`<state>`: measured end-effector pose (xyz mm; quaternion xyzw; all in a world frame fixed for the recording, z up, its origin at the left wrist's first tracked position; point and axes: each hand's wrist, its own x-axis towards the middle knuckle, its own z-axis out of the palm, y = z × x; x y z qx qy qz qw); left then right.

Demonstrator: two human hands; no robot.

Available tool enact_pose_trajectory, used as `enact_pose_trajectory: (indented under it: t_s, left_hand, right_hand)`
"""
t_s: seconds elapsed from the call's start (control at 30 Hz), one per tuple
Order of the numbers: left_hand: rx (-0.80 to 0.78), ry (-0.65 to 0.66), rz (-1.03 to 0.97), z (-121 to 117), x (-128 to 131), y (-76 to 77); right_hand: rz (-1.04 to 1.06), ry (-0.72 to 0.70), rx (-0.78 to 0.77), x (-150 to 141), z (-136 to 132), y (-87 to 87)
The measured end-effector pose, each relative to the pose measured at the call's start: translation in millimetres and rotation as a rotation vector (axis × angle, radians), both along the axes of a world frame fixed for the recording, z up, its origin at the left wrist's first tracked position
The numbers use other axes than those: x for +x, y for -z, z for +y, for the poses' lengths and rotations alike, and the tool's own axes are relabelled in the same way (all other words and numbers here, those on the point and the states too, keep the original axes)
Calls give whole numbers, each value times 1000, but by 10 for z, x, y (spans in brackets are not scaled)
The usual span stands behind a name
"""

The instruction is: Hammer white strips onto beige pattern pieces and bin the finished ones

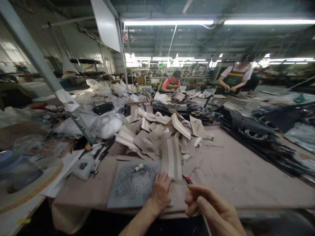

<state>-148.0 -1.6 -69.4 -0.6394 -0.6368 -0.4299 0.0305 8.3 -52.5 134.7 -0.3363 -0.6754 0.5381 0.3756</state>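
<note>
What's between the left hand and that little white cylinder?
In the head view, tiny scraps on the grey board lie between the left hand and the white cylinder.

"What's nearest the worker on that table [241, 173]?"
"A board [120, 193], by the near edge, with a small roll [139, 167] lying on it."
"And the hands?"
"The left hand [161, 191] is at the board's right side, at the near end of a strip [171, 157]. The right hand [211, 206] is farther right."
"Behind the board?"
"A heap of cut pieces [150, 142], the strip at its front."
"To the sides?"
"Bags [253, 127] are piled on the right. On the left there's a post [49, 75], with plastic sacks [107, 126] beside it."
"Beyond?"
"One person [171, 84] behind the heap, another [236, 77] farther right."
</note>
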Motion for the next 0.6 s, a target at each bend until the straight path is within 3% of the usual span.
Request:
enact_pose_trajectory:
  t_s: [0.1,0.2,0.3,0.37,0.43,0.5,0.6]
  left_hand:
    - [15,-118,9,36,-59,1]
    - [29,-202,8,96,-132,13]
    - [37,-178,28,87,-178,28]
    - [16,-168,46,55,-181,25]
    - [-23,-162,69,18,-173,13]
    - [-70,-147,87,-29,-174,1]
    - [-147,-129,107,-171,-225,8]
  right_hand:
    - [-177,209,115,6,474,138]
    - [-458,292,219,-30,1027,443]
    - [-555,308,133,-152,1429,885]
    - [-478,288,23,-279,1527,1154]
    - [-396,271,-50,-402,1510,1312]
    - [-339,299,-43,-476,1440,1310]
    - [-261,433,153,-436,1338,1024]
